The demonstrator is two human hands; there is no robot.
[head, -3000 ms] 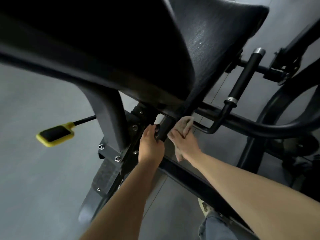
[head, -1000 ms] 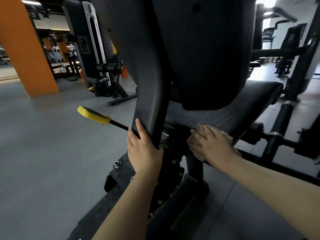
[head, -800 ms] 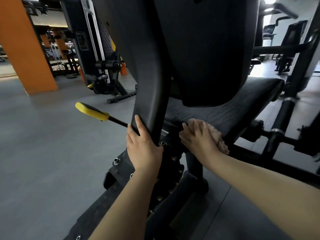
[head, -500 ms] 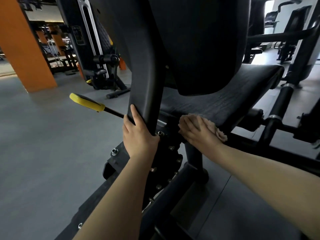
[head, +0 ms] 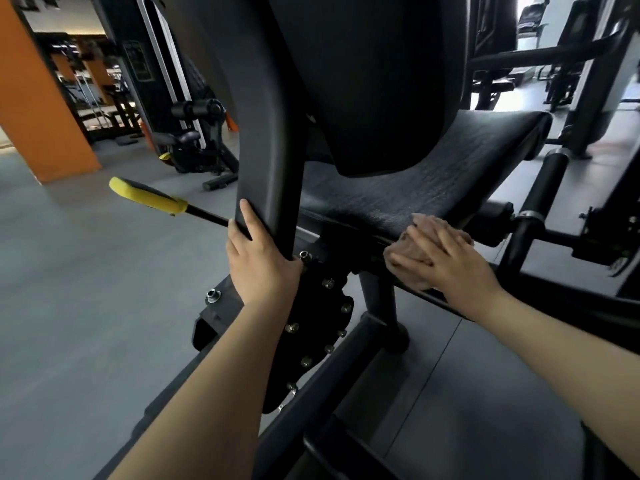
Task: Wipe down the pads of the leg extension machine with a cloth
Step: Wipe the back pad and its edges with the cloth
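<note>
Gripping hand: the left hand [head: 264, 268] wraps the lower end of the black upright post [head: 268, 140], fingers curled up its left face and thumb round its near edge.
Left arm pose: forearm rises from the bottom edge of the view, wrist straight, hand upright against the post.
Pressing hand: the right hand [head: 450, 263] lies flat, fingers straight and together, holding down the cloth [head: 414, 252].
Cloth: a bunched beige rag, touching the near edge of the seat pad [head: 433, 178], mostly covered by the fingers.
Right arm pose: forearm comes in from the lower right corner, palm down, fingers pointing left along the pad's edge.
Seat pad: black, textured, level, beneath the back pad [head: 374, 74].
Beside the post: a yellow-tipped lever [head: 147, 197] sticks out to the left above the grey floor [head: 86, 306].
</note>
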